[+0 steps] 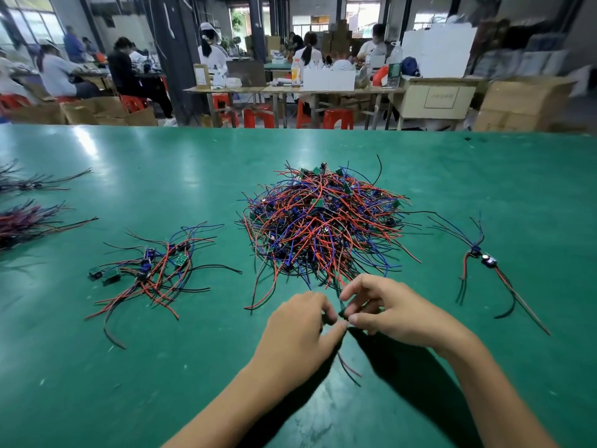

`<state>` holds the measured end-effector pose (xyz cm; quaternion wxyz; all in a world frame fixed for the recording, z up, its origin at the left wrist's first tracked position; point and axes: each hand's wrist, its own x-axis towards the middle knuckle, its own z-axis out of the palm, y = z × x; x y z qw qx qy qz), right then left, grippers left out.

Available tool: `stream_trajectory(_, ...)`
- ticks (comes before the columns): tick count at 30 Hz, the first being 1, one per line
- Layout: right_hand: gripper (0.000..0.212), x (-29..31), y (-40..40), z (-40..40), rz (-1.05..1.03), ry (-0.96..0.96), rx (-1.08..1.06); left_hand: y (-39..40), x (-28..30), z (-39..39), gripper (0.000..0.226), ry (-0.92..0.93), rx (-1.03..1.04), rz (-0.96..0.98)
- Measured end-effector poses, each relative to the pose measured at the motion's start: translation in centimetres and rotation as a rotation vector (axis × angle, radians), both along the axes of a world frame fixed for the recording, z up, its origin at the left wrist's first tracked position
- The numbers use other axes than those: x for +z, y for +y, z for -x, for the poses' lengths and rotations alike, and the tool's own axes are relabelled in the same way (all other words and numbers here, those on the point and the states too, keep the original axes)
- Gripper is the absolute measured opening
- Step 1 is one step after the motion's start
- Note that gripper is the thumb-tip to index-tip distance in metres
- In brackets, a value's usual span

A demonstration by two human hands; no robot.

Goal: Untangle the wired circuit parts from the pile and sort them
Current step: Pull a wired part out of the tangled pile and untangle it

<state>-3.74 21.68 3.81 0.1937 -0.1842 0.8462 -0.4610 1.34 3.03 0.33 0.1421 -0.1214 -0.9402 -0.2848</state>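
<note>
A big tangled pile (323, 221) of red, blue and black wires with small green circuit boards lies mid-table. Just in front of it my left hand (300, 328) and my right hand (387, 312) meet, fingertips together, both pinching one small wired circuit part (340, 313); its red and black wires (349, 367) trail toward me below the hands. The part itself is mostly hidden by my fingers. A smaller loose group of wired parts (155, 270) lies to the left, and a couple of separated parts (484, 257) lie to the right.
The work surface is a green mat (97, 383). Bundles of dark wires (26, 218) lie at the far left edge. Beyond the table's far edge are red stools, cardboard boxes, benches and several seated people.
</note>
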Motion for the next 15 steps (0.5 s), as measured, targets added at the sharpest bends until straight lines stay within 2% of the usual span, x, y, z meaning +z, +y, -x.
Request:
stream_trajectory(3, 0.024, 0.1, 0.2, 0.1, -0.172, 0.12, 0.009, -0.9, 0.2, -0.1, 0.021, 0.002, -0.059, 0.027)
stream_trajectory(5, 0.017, 0.2, 0.3, 0.1, -0.316, 0.184, -0.015, -1.1, 0.3, -0.4, 0.022, 0.049, -0.079, 0.076)
stream_trajectory(8, 0.02, 0.4, 0.2, -0.3, -0.572, 0.318, -0.023, -0.9, 0.1, -0.7, 0.02, 0.123, -0.089, 0.12)
stream_trajectory(9, 0.019, 0.5, 0.0, -0.5, -0.598, 0.388, -0.034, -0.9, 0.0, -0.7, 0.019, 0.149, -0.101, 0.116)
stream_trajectory(11, 0.016, 0.5, -0.4, -0.6, -0.498, 0.545, -0.089, -1.2, 0.0, -0.7, 0.016, 0.189, -0.117, 0.071)
stream_trajectory(13, 0.013, 0.4, -0.9, -0.6, -0.241, 0.642, -0.13, -1.9, 0.1, -0.5, 0.01, 0.25, -0.079, -0.041)
stream_trajectory(15, 0.025, 0.4, -1.3, -0.4, 0.0, 0.652, -0.166, -3.2, 0.9, 0.1, 0.003, 0.363, 0.031, -0.216)
